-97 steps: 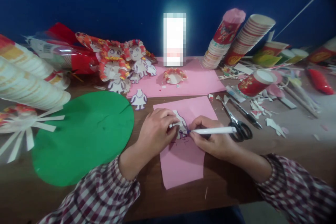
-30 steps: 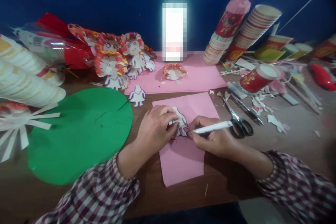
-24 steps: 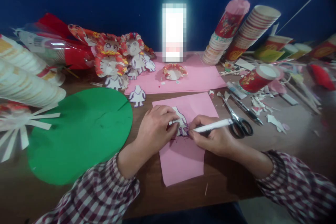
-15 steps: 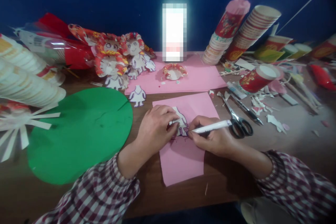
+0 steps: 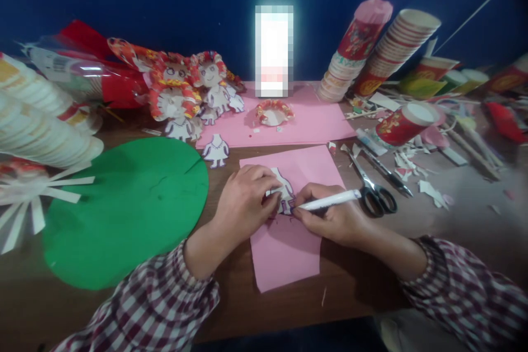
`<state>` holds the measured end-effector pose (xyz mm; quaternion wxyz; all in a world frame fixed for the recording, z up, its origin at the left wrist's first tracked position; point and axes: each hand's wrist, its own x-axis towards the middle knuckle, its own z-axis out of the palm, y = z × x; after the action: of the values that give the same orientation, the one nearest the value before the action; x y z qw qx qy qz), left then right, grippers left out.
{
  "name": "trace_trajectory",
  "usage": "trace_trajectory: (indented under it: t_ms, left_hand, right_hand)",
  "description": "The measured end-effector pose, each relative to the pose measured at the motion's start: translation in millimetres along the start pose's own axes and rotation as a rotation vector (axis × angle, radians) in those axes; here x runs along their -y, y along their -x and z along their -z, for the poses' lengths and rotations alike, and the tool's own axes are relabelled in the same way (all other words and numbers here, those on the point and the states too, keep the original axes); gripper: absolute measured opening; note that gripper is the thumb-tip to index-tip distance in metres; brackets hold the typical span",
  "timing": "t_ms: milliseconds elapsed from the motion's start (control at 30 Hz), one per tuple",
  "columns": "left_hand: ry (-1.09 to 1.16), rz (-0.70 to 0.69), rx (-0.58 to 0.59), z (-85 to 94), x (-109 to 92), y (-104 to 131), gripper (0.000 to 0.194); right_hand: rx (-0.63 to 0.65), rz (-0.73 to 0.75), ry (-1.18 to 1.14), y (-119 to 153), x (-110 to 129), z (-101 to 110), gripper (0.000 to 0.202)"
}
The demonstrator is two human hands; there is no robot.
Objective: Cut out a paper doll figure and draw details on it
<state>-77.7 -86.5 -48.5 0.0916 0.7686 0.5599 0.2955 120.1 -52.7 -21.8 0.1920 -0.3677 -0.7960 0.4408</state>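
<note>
A white marker [image 5: 332,199] is gripped in my right hand [image 5: 340,223], its tip down at the lower edge of a small white paper figure [image 5: 285,182] with purple outlines. With fingers and thumb bent, my left hand [image 5: 243,201] holds that figure flat on a pink sheet of paper [image 5: 286,264]; part of it is hidden under the fingers. Short dark marks show on the pink sheet just below the figure. A similar paper cutout [image 5: 216,151] lies to the upper left of my hands.
At left lie a green paper oval [image 5: 124,220] and stacked paper cups [image 5: 45,121]. Red-maned paper crafts [image 5: 175,102] stand behind. Scissors [image 5: 375,195], a pen [image 5: 388,173], paper scraps [image 5: 431,192] and a red cup [image 5: 402,124] are at right. A glowing pixelated screen [image 5: 274,49] is at back.
The marker has shifted slightly left and its back end has tipped a little, along with small movement of my right fingers. My left hand and the paper figure look unmoved.
</note>
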Motion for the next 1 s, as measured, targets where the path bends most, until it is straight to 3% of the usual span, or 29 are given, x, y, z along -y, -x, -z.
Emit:
trace_trajectory:
  t_ms: [1000]
  left_hand:
    - [-0.020, 0.018, 0.026, 0.2, 0.3, -0.1, 0.013]
  right_hand:
    - [0.032, 0.016, 0.020, -1.1, -2.7, -0.7, 0.006]
